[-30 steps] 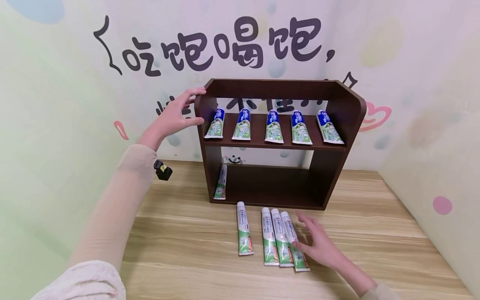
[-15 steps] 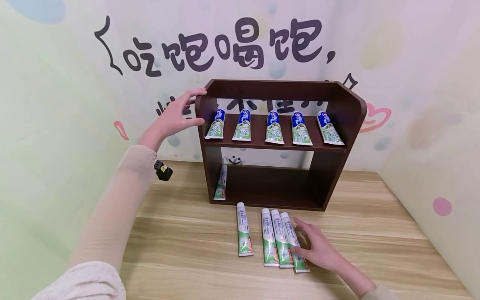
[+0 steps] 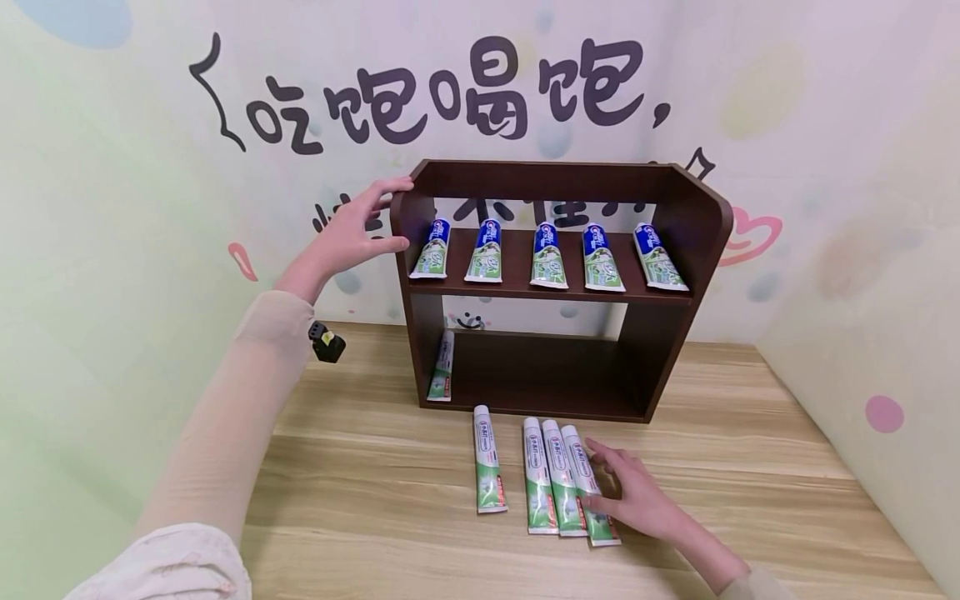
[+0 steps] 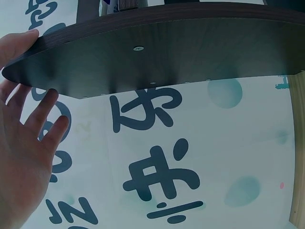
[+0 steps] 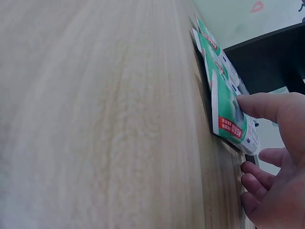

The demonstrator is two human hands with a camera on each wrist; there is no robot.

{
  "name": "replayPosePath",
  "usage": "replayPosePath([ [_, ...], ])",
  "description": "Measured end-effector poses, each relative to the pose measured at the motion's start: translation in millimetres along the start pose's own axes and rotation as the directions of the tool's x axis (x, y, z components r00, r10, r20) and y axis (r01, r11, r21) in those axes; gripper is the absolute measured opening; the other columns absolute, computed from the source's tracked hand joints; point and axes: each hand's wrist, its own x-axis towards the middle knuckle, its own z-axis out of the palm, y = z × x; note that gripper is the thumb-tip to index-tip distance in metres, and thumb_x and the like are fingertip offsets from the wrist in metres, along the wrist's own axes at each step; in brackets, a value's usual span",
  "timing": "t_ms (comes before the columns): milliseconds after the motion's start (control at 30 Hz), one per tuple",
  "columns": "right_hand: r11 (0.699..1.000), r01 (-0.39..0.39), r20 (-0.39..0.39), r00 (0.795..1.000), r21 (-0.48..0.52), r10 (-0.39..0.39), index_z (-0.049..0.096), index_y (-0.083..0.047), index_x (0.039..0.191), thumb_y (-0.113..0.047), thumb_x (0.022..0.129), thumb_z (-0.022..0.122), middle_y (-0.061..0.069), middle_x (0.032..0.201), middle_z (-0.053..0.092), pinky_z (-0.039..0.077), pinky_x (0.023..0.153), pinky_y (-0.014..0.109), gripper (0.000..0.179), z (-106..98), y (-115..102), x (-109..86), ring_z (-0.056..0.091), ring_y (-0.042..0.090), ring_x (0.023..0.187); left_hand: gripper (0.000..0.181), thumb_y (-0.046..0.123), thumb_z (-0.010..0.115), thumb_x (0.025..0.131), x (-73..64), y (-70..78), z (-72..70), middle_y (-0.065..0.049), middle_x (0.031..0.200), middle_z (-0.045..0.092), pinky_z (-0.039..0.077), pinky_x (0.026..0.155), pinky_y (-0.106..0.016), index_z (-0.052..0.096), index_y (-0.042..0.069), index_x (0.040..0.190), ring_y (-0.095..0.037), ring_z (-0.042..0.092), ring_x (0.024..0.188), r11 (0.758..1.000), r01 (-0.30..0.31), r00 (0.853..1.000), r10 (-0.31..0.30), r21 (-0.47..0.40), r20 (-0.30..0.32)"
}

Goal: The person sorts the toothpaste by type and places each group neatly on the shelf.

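Observation:
My left hand (image 3: 347,231) holds the upper left corner of a dark brown two-tier shelf (image 3: 525,179). In the left wrist view, the thumb (image 4: 19,45) lies at the side panel's front edge, with the fingers spread below. Beside the rightmost white-and-green toothpaste tube (image 3: 581,462) is my right hand (image 3: 637,497). Its thumb (image 5: 259,106) touches that tube, and the loosely bent fingers rest by the table at its right. Two like tubes, a middle one (image 3: 562,492) and a left one (image 3: 537,487), lie against it. Another tube (image 3: 488,471) lies apart to the left.
Several blue-and-green toothpaste tubes, one being the centre tube (image 3: 549,257), lean in a row on the upper tier. A white-and-green tube (image 3: 442,367) lies at the lower tier's left end. The wooden table (image 3: 360,483) meets printed walls (image 3: 847,250).
My right hand has come slightly left and down, and its fingers have drawn closer to the rightmost tube. My left hand stays on the shelf, and the tubes have not moved.

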Motion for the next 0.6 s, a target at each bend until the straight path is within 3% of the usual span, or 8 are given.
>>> replayPosePath([
  [133,1.000,-0.022,0.014,1.000,-0.003,0.022,0.047,-0.007,0.145,-0.038,0.074,0.083,0.008,0.118,0.062,0.047,0.092,0.047,0.086,0.0,1.1,1.4,0.053,0.024,0.107,0.072,0.012,0.072,0.088,-0.1,0.0,0.2,0.004,0.162,0.032,0.031,0.122,-0.050,0.037,0.023,0.149,-0.035,0.038,0.146,1.000,0.001,1.000,-0.001,0.005,-0.003],
  [267,0.999,-0.031,0.037,0.999,0.005,0.031,0.048,-0.007,0.144,-0.036,0.074,0.084,0.003,0.110,0.061,0.046,0.087,0.037,0.084,-0.1,-0.1,3.2,0.052,0.015,0.099,0.072,0.012,0.072,0.087,-0.2,0.3,0.1,0.004,0.162,0.032,0.031,0.122,-0.050,0.037,0.025,0.149,-0.035,0.038,0.145,1.000,0.001,1.000,-0.001,0.007,-0.005],
  [433,0.997,-0.010,0.072,0.997,0.076,0.005,0.045,0.000,0.144,-0.028,0.077,0.083,0.002,0.102,0.059,0.046,0.077,0.022,0.082,-0.4,-0.9,4.5,0.051,0.006,0.087,0.072,0.012,0.072,0.087,-0.4,0.4,0.0,0.004,0.162,0.032,0.031,0.122,-0.051,0.037,0.024,0.149,-0.036,0.038,0.145,1.000,0.005,1.000,-0.005,0.006,-0.005],
  [600,0.992,-0.027,0.095,0.995,0.123,0.015,0.043,0.004,0.144,-0.020,0.077,0.082,0.004,0.096,0.061,0.046,0.069,0.018,0.081,-1.4,-6.4,5.0,0.052,0.004,0.078,0.072,0.013,0.072,0.088,0.0,0.4,0.3,0.005,0.162,0.031,0.031,0.121,-0.052,0.037,0.023,0.149,-0.035,0.038,0.145,1.000,0.008,1.000,-0.008,0.003,-0.003],
])
